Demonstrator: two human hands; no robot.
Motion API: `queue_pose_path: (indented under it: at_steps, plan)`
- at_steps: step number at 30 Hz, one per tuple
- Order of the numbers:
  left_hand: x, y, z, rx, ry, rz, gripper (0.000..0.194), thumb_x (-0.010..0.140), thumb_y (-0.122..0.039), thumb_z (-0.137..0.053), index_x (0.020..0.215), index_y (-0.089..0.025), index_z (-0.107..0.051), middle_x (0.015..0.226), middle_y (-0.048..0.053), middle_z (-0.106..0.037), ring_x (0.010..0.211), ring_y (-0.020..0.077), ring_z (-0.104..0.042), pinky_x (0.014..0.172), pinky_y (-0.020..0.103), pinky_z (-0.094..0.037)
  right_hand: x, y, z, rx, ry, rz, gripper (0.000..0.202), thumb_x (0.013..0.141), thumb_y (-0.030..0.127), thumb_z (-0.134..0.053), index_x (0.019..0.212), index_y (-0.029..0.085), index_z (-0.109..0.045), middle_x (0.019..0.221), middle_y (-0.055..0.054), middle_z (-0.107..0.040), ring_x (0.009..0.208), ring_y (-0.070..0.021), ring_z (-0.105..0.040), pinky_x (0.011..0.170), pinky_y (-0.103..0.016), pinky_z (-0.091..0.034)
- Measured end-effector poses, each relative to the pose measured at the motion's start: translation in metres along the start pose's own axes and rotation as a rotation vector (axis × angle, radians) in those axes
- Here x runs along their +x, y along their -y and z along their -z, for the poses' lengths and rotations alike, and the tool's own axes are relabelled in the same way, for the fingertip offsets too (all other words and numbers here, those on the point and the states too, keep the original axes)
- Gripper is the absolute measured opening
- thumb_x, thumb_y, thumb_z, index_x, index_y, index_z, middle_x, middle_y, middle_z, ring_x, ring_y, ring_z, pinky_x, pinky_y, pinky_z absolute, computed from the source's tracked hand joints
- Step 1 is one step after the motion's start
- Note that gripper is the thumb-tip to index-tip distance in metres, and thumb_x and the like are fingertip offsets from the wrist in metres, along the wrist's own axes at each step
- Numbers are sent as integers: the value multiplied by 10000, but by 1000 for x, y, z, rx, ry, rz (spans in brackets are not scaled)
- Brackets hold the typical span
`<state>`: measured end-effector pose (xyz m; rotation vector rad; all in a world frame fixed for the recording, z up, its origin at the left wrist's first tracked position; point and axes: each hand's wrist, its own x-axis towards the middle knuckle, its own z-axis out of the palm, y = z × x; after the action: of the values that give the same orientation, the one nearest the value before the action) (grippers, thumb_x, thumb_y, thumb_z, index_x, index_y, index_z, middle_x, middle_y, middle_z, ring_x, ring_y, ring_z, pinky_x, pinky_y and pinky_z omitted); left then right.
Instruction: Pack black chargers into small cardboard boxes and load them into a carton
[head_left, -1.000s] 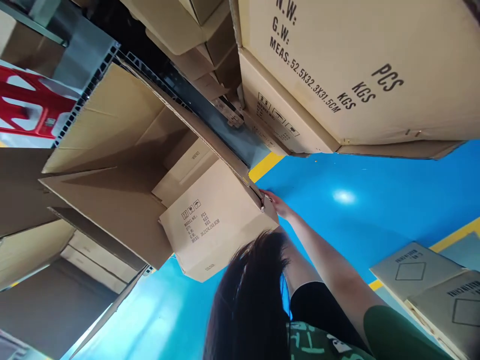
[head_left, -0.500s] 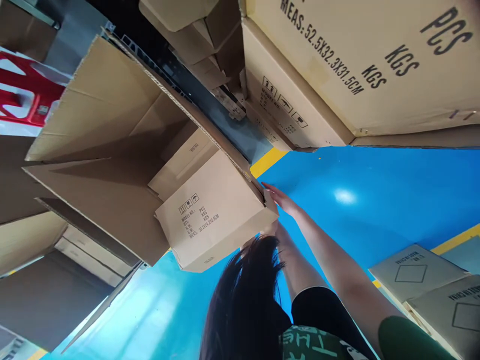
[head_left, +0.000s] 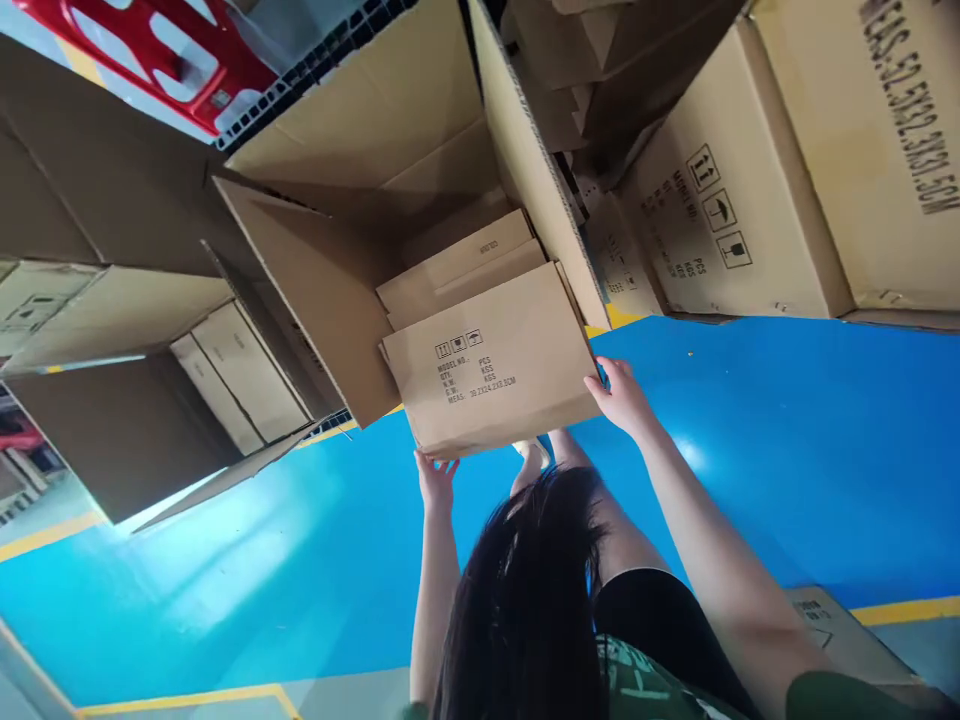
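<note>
A printed cardboard box (head_left: 491, 365) lies tilted at the mouth of a large open carton (head_left: 304, 285), part of it inside and its near end jutting out. My left hand (head_left: 436, 482) grips its near left corner, fingers bent under the edge. On the opposite side, my right hand (head_left: 621, 393) has its thumb and fingers around the right edge. Behind the printed box, more flat boxes (head_left: 461, 265) sit inside the carton. The far ends of my fingers are partly hidden by the box.
To the left stands another open carton (head_left: 142, 440) with boxes in it. Large printed cartons (head_left: 757, 170) are stacked at the right. A red plastic stool (head_left: 176, 60) is at the upper left, a flat carton (head_left: 855, 630) at the lower right. Yellow lines (head_left: 180, 702) mark the blue floor.
My left hand has come into view at the box's near left corner. The printed box now lies flatter and more level in view. The view has swung, shifting the cartons rightward.
</note>
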<state>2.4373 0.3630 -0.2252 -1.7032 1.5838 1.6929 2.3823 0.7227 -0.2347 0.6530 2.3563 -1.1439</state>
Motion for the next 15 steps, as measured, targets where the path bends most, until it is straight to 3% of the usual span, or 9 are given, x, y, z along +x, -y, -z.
queue_pose_path:
  at_steps: [3,6,11,15]
  plan:
    - [32,15,-15,-102,-18,-62,418,999,-407,-483,1372,-218,-482,1365,114,-560,1165,233,-602,838,292,-540,11,-27,-21,5,-124,32,582,834,517,-526,1301,173,-480,1272,-202,-493,1221,-334,-488,1006,-500,-473]
    - [52,33,-27,-139,-35,-83,452,957,-431,-560,1340,-194,-514,1379,150,-555,1223,242,-574,862,292,-548,18,-51,-26,-15,-192,64,535,819,575,-531,1183,186,-483,1242,-192,-484,1190,-313,-485,997,-488,-470]
    - [62,48,-29,-84,41,-136,717,855,-539,-673,1477,-300,-406,1494,80,-491,1326,249,-518,989,332,-515,23,-64,-14,-193,-245,29,415,822,628,-556,862,221,-483,1105,-175,-503,1244,-305,-414,1099,-470,-358]
    - [62,41,-27,-34,137,-245,849,778,-598,-730,1508,-353,-372,1553,41,-431,1392,255,-460,1073,338,-454,27,-67,-9,-238,-316,-51,436,823,590,-596,991,196,-512,1190,-212,-493,1272,-293,-396,1074,-442,-376]
